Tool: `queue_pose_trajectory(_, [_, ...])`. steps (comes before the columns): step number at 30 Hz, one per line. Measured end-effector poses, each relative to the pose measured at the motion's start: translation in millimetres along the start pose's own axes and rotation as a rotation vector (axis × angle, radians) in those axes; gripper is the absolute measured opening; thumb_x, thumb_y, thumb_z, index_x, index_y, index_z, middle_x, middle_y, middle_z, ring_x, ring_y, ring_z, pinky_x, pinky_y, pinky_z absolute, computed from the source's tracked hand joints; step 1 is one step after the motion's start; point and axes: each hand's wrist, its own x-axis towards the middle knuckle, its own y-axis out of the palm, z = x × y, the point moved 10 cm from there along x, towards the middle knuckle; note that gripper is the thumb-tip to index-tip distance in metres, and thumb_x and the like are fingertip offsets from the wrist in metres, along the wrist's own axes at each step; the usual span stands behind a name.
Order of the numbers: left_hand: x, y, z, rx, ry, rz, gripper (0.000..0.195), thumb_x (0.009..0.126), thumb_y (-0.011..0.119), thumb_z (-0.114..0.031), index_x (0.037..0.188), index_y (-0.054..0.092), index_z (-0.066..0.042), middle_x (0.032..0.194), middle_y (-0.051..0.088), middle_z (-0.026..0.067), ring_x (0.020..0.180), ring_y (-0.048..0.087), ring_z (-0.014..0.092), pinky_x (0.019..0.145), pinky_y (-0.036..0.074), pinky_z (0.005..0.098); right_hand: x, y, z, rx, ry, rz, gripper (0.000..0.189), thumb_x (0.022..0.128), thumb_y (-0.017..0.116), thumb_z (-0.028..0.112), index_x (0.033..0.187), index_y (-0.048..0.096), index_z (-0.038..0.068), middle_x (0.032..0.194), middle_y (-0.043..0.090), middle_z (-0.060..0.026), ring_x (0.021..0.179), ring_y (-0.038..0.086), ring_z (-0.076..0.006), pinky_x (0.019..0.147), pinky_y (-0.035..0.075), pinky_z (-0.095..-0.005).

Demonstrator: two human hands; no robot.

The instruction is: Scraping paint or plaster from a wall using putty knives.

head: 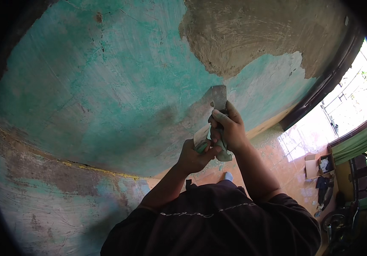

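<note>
In front of the wall, my right hand (234, 129) grips a scraper (219, 96) with a flat grey metal blade pointing up. Its blade tip lies by the lower tip of a bare grey-brown plaster patch (247, 35); I cannot tell whether it touches the wall. Just below, my left hand (193, 159) holds a pale, thin, curved piece (201, 136) whose exact kind is unclear. Another pale flap (225, 156) hangs under my right hand, and fingers hide how the two connect. Worn turquoise paint (132, 73) covers the wall around them.
A second wall (58, 204) meets this one at a yellowed corner line (100, 169). Paint flakes lie on the tiled floor (266, 156). At right are a bright doorway (337, 96), an open cardboard box (312, 166), dark cloth (324, 190) and a green curtain (356, 144).
</note>
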Motion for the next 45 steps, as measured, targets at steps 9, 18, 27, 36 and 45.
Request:
queue_pose_trajectory(9, [-5,3,8,0.032,-0.022,-0.018,0.019,0.077,0.065,-0.003,0.074,0.046,-0.005,0.069,0.052,0.0036,0.058,0.056,0.011,0.048,0.047,0.0258,-1,-3,-8,0.002,0.034,0.029,0.017,0.089,0.045,0.011,0.105,0.043,0.006,0.066,0.046,-0.0048,0.04,0.044,-0.0118,0.037,0.037,-0.0241])
queue_pose_trajectory(18, [0,22,6,0.011,-0.09,-0.217,0.021,0.077,0.067,-0.012,0.068,0.05,-0.005,0.057,0.051,0.0002,0.055,0.047,0.007,0.051,0.041,0.0271,0,-31,-8,0.051,0.106,0.022,0.014,0.091,0.042,0.013,0.104,0.044,0.008,0.069,0.049,-0.005,0.042,0.044,-0.0117,0.038,0.038,-0.0241])
queue_pose_trajectory(27, [0,55,7,0.144,-0.15,-0.366,0.014,0.079,0.064,-0.009,0.072,0.053,-0.002,0.059,0.055,0.0021,0.055,0.055,0.01,0.052,0.045,0.028,3,-58,-8,0.049,0.169,0.17,0.014,0.092,0.042,0.014,0.104,0.044,0.007,0.069,0.048,-0.0041,0.043,0.045,-0.0107,0.039,0.037,-0.0236])
queue_pose_trajectory(36, [7,69,9,0.257,-0.167,-0.489,0.012,0.081,0.061,-0.01,0.076,0.055,-0.002,0.06,0.057,0.0015,0.057,0.056,0.009,0.051,0.045,0.0262,13,-66,-8,0.141,0.216,0.271,0.019,0.092,0.042,0.013,0.109,0.045,0.007,0.07,0.049,-0.0045,0.045,0.045,-0.0117,0.041,0.038,-0.0249])
queue_pose_trajectory(45, [-21,70,2,0.261,-0.146,-0.599,0.008,0.08,0.06,-0.006,0.078,0.053,-0.003,0.06,0.051,-0.0019,0.056,0.051,0.007,0.052,0.043,0.0256,-6,-46,-9,0.119,0.208,0.37,0.011,0.092,0.044,0.013,0.1,0.044,0.006,0.068,0.05,-0.0039,0.045,0.045,-0.009,0.039,0.036,-0.0226])
